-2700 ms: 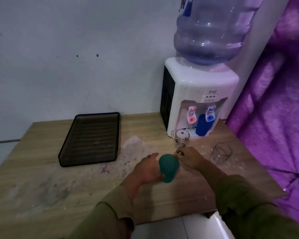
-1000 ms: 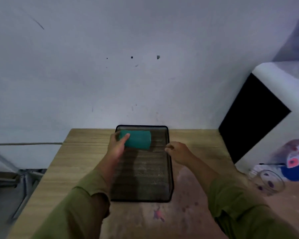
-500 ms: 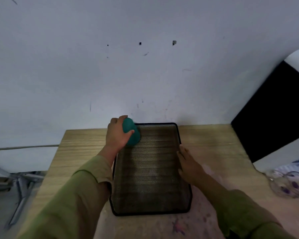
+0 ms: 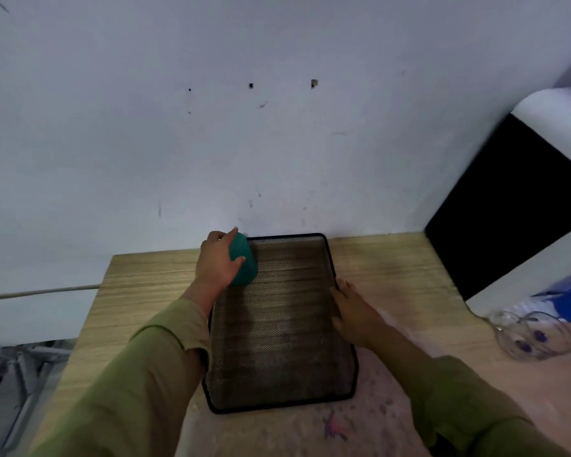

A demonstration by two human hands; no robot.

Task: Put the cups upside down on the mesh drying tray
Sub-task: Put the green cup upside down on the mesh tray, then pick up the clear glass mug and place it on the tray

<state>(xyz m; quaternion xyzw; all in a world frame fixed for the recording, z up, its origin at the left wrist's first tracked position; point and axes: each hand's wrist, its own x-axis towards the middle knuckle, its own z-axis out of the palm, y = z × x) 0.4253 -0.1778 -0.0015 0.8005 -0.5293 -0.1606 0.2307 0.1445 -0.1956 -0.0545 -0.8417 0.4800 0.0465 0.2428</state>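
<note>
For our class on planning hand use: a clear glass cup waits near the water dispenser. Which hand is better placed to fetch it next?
The right hand. It rests open against the mesh tray edge, holding nothing, on the side toward the glass cup. The left hand is wrapped around the teal cup at the tray's far left corner.

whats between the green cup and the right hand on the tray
In the head view, only bare mesh of the black mesh drying tray lies between the green cup, gripped by the left hand, and the right hand on its right rim.
</note>
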